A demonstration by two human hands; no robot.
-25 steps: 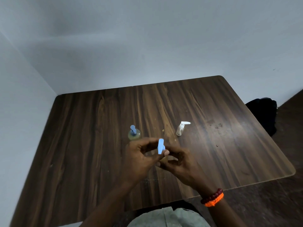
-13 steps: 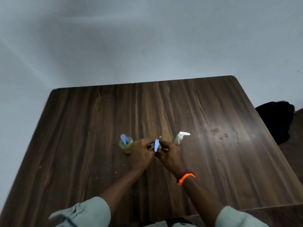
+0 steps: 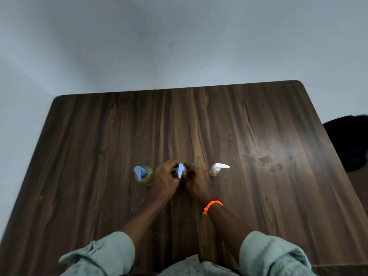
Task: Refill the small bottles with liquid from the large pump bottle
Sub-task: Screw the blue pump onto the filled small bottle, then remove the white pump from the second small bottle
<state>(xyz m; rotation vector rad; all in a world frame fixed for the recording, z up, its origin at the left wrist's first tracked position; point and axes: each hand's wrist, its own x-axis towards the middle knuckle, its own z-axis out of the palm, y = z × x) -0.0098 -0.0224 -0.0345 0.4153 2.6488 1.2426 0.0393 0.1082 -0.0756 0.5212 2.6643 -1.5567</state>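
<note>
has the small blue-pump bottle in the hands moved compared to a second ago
Yes. The small blue-pump bottle went away from the person, into line between the large pump bottle and the white-pump bottle. Both hands hold it.

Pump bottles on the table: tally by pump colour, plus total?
Blue pump: 2, the large bottle and the small bottle held between the left hand and right hand
White pump: 1, the small clear bottle
Total: 3

Head cam — steep down, table [image 3: 258, 120]
</note>
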